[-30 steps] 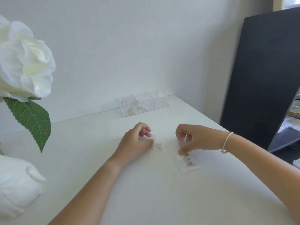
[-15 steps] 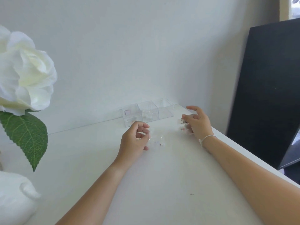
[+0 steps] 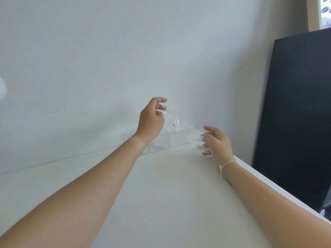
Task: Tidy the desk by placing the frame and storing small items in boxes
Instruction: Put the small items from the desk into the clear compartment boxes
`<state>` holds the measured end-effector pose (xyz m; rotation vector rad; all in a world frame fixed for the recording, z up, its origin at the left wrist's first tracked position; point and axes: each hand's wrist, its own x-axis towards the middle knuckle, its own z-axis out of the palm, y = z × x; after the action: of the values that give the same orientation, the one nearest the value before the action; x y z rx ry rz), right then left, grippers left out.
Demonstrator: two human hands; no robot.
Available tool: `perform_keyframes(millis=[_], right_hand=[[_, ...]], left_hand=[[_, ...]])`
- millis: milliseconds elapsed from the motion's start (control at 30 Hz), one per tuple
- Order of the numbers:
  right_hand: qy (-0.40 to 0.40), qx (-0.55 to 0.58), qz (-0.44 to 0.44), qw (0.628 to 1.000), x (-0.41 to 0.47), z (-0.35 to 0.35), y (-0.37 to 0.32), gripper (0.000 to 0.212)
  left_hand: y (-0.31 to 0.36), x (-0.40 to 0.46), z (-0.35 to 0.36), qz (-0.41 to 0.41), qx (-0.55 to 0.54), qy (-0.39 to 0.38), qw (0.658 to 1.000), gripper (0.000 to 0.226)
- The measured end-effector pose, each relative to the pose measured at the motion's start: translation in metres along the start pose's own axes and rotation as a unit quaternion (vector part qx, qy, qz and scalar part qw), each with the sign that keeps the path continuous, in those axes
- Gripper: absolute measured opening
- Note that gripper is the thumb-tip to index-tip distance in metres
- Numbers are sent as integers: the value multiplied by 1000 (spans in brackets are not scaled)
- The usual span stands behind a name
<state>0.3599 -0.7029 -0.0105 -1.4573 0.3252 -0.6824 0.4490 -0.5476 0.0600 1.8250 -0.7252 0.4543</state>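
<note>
A white desk [image 3: 161, 203] fills the lower view, with a black panel [image 3: 295, 104] at 3 o'clock. A row of clear boxes [image 3: 172, 142] sits against the wall at the desk's 12 o'clock edge. The left hand [image 3: 151, 120] pinches a small clear bag [image 3: 172, 120] above the boxes. At the boxes' 3 o'clock, the right hand [image 3: 217, 142] holds another small bag [image 3: 201, 142], fingers loosely curled.

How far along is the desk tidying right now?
Partly done: the clear boxes by the wall already show something small in one compartment. In hand: the left hand holds a small clear bag above the boxes, and the right hand grips another packet beside them. Both still need dropping in. No frame is in view.
</note>
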Motion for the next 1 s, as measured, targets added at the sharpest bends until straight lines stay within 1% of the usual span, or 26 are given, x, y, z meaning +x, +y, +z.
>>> perform_keyframes(millis=[100, 200, 300, 433, 767, 833, 900, 967, 1000], right_hand=[[-8, 4, -5, 1000, -1, 2, -1, 34], [-9, 20, -3, 1000, -1, 2, -1, 39], [-12, 23, -2, 1000, 1, 2, 0, 40], [-16, 11, -7, 1000, 4, 1, 3, 41], [-22, 2, -9, 1000, 4, 1, 5, 42], [-24, -2, -9, 1000, 4, 1, 5, 43], [-27, -1, -10, 1000, 4, 1, 4, 43], [-29, -3, -9, 1000, 2, 1, 3, 42], [-30, -11, -13, 999, 2, 2, 2, 43]], left_hand=[[0, 32, 10, 46, 65, -38, 996, 51], [-7, 53, 21, 51, 121, -89, 987, 56], [-17, 61, 33, 28, 151, -136, 979, 60], [-34, 56, 46, -6, 169, -178, 969, 61], [-43, 56, 46, -46, 210, -253, 943, 65], [-46, 54, 45, -44, 223, -260, 938, 69], [-47, 49, 43, -27, 257, -246, 934, 73], [-46, 42, 37, 6, 286, -197, 938, 73], [-45, 39, 31, 30, 285, -160, 945, 70]])
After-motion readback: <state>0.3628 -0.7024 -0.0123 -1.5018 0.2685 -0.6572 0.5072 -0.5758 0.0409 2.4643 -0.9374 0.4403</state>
